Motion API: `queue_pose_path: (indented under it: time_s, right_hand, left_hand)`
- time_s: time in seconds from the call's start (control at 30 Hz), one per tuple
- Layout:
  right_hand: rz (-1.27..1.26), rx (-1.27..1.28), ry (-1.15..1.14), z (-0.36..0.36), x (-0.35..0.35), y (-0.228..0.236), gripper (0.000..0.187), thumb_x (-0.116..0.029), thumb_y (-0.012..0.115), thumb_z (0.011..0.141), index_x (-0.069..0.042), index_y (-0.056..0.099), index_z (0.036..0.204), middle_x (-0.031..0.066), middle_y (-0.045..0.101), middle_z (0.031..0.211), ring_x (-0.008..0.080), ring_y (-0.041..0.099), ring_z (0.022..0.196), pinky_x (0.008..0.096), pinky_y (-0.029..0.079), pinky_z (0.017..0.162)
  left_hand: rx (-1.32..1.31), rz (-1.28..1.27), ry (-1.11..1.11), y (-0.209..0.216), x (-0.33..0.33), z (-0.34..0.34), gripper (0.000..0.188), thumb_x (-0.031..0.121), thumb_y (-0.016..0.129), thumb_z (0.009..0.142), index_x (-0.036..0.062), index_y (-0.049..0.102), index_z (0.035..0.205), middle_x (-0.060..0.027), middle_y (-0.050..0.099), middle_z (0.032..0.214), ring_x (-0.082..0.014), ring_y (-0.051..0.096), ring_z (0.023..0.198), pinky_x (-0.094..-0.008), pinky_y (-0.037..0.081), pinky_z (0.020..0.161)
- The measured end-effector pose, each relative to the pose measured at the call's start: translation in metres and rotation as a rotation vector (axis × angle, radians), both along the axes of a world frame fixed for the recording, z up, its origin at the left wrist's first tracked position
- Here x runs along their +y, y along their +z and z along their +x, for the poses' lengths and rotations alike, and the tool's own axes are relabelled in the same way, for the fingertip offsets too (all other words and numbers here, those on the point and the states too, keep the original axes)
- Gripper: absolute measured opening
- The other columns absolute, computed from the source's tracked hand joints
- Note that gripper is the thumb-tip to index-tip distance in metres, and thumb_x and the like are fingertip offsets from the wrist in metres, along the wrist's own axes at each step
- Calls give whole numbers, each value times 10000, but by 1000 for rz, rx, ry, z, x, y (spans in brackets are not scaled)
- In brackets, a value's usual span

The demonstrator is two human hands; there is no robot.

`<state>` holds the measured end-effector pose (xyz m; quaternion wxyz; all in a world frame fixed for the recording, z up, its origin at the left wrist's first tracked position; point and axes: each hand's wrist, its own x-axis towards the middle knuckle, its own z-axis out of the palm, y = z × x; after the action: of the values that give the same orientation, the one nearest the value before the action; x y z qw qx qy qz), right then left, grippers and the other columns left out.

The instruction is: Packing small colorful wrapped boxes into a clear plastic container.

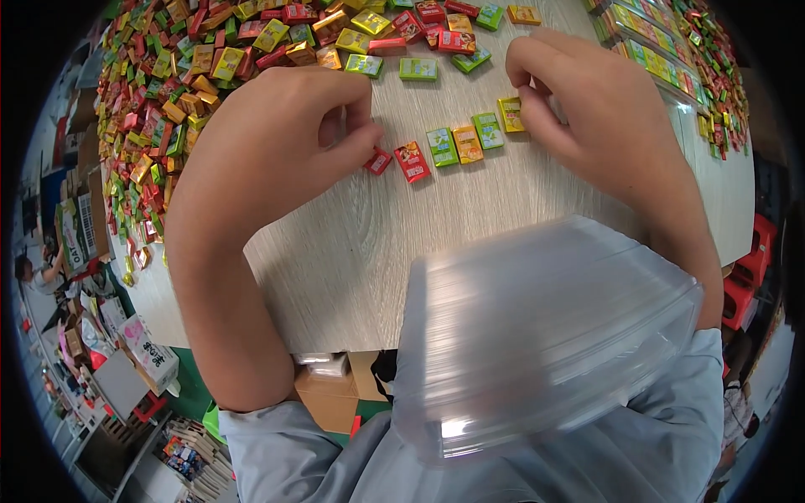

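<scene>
On the pale wood-grain counter (352, 260), a short row of small flat foil-wrapped packets (457, 144) runs left to right, climbing slightly toward the right, each packet's long axis pointing away from the person. The left hand (289, 126) pinches the small red packet (378, 161) at the row's left end, fingers curled. The right hand (579, 105) closes its grip on the yellow packet (511, 114) at the right end. A heap of mixed coloured packets (184, 75) lies beyond. A clear plastic tub (537, 335) sits near the chest.

Between my hands the surface (470, 218) is bare below the short row of packets (457, 144); the big pile of packets (193, 67) blocks the far left, and a clear plastic tub (537, 335) blocks the near edge
</scene>
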<state>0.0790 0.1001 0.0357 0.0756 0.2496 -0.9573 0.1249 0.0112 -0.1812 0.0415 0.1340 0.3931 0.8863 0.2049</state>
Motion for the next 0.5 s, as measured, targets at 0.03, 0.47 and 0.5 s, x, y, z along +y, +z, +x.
queue_pose_path:
  time_s: [0.03, 0.47, 0.5]
  right_hand:
    - [1, 0, 1, 0, 0, 0, 107, -66, 653, 882, -62, 581, 961, 109, 624, 885, 325, 634, 755, 431, 476, 661]
    - [-152, -135, 186, 0, 3, -10, 254, -11, 597, 895, -36, 647, 1143, 127, 611, 1035, 316, 664, 839, 413, 518, 719]
    - [-161, -156, 219, 0, 2, -9, 263, -14, 604, 884, -34, 649, 1143, 131, 610, 1036, 321, 663, 843, 416, 522, 724]
  left_hand:
    - [0, 1, 1, 3, 0, 1, 180, 141, 785, 841, 19, 653, 847, -72, 570, 699, -216, 572, 637, -348, 463, 623]
    - [38, 67, -100, -2, 13, 23, 568, 140, 913, 674, 64, 631, 1162, -108, 662, 965, -292, 651, 831, -401, 535, 758]
    - [38, 68, -92, -1, 13, 24, 567, 135, 913, 688, 62, 630, 1173, -120, 677, 1014, -311, 674, 863, -415, 549, 784]
